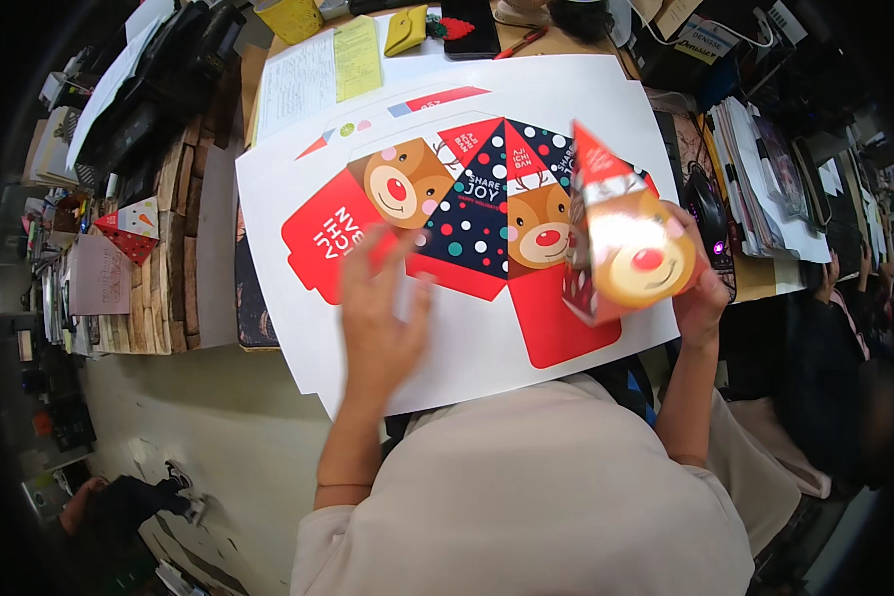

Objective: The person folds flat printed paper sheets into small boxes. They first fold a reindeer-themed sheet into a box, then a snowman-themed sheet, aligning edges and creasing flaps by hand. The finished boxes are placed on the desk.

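A large white sheet [467,348] lies across the table in front of me, printed with a flat carton layout of red panels, reindeer faces and dark blue dotted panels. My right hand [703,283] grips a folded reindeer box [631,243] by its right side. This box has a pointed red top, stands tilted above the sheet's right part and covers some of the print. Over the left red panel [318,228] hovers my left hand [379,323], fingers apart and slightly blurred, with nothing in it. Whether its fingertips touch the paper I cannot tell.
Behind the sheet are a yellow container [290,18], a yellow pouch [405,30] and a dark phone [471,28]. Stacked papers [760,189] and a mouse [703,184] sit at the right. At left, a small red-and-white carton [129,230] rests by piled folders. A person's legs [154,502] show lower left.
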{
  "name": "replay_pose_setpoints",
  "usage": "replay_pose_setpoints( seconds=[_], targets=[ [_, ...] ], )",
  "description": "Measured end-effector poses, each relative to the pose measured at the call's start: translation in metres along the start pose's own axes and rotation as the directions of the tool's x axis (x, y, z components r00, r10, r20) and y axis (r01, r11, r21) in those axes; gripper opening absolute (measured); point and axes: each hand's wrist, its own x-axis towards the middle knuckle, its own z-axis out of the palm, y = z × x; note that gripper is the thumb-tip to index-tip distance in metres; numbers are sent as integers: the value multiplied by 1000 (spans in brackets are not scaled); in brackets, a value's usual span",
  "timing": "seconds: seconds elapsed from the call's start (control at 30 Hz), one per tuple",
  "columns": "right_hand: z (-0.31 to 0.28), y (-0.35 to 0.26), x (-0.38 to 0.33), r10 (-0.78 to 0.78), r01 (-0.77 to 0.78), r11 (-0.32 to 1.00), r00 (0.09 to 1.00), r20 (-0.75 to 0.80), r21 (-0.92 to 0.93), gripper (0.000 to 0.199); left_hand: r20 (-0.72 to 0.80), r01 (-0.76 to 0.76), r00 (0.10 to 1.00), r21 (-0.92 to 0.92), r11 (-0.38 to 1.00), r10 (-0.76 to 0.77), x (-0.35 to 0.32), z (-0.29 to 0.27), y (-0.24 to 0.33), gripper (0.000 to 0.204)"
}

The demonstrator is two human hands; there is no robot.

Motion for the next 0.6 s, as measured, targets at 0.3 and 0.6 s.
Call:
replay_pose_setpoints(
  seconds=[0.3, 0.6],
  targets=[
    [8, 11, 16, -104, 102, 984, 995, -8, -148, 75, -242, 617, 787, 295, 729, -568, -7, -50, -88, 64],
    [27, 12, 33, -206, 201, 933, 978, 16, -299, 70, -203, 94, 972, -117, 989, -117, -24, -6, -19, 39]
  ],
)
